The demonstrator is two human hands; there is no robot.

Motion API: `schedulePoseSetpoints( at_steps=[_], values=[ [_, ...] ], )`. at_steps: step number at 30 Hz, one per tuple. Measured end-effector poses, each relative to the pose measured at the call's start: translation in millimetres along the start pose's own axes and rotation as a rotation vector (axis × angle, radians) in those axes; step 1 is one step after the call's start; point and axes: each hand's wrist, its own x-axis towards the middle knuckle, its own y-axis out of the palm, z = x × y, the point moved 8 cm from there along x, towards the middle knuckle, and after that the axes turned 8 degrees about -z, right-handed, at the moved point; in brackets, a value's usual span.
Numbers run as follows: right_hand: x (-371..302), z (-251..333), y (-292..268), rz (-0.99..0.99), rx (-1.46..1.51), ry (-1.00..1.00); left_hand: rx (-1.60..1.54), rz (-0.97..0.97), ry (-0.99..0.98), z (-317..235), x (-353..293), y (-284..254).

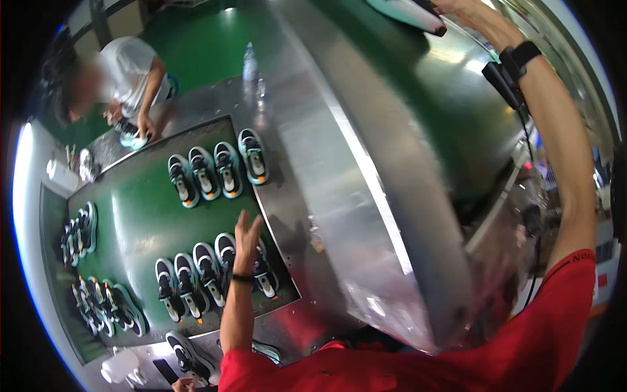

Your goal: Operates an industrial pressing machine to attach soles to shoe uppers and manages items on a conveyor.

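Observation:
My left hand [246, 245] reaches over the near row of black, white and mint sneakers [209, 273] on the green surface. Its fingers are apart and hold nothing; the hand and wrist partly cover the sneakers at the row's right end. At the upper right, my right hand [456, 6] grips the dark end of a pale mint and white sneaker [408, 14] over the raised green belt [418, 78]. The picture's top edge cuts off part of this hand and sneaker. A black watch-like band and a small black device sit on my right wrist.
Another row of sneakers [215, 171] stands farther off. More sneakers [108, 307] lie at the left. A person [134, 72] across the table handles a sneaker. Another person's hand [184, 385] shows below. A clear bottle [249, 63] stands beside the metal ledge [307, 144].

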Motion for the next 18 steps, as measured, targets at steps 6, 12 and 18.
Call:
schedulePoseSetpoints(
  at_steps=[6,12,18],
  values=[
    [-75,10,-47,0.3,0.138,-0.131,-0.181,0.157,-0.152,-65,-202,15],
    [-55,-17,-37,0.02,0.123,-0.074,-0.221,0.352,-0.341,-69,-281,74],
    [-135,9,-120,-0.146,-0.025,-0.236,-0.18,0.776,-0.244,-168,-338,137]
  ],
)
